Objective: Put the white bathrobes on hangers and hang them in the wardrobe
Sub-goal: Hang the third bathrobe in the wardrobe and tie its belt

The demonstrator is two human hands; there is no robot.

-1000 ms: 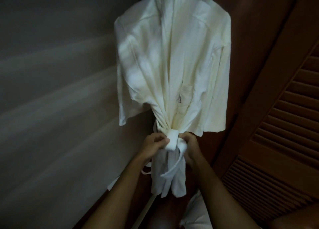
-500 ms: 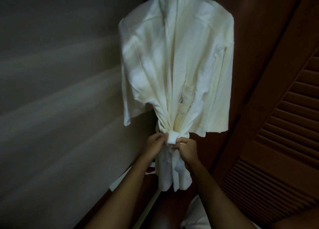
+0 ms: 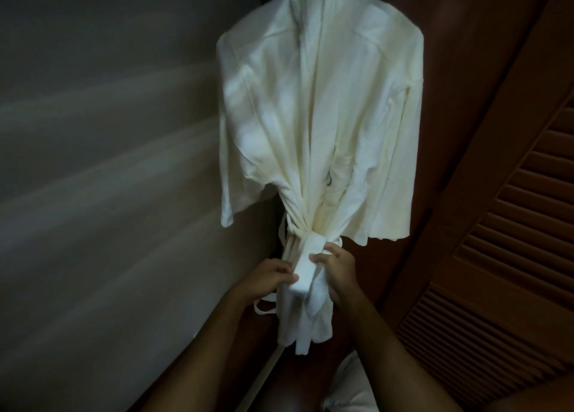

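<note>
A white bathrobe (image 3: 320,100) hangs inside the dark wooden wardrobe, its top running out of view; the hanger is hidden. Its waist is gathered by a white belt (image 3: 309,262) tied in a knot, with a flat end drooping forward. My left hand (image 3: 267,276) pinches the belt's drooping end from the left. My right hand (image 3: 338,271) grips the belt and gathered cloth on the right, just under the knot. A second white garment's shoulder shows behind the robe at the top.
A grey wall (image 3: 108,163) closes off the left side. A louvred wooden door (image 3: 512,256) stands open on the right. More white cloth (image 3: 348,386) lies low at the bottom, beside the wardrobe's wooden base.
The belt's flat end now hangs down from the knot, and both hands have slid a little lower along it. The camera has shifted slightly, so the robe sits further right.
</note>
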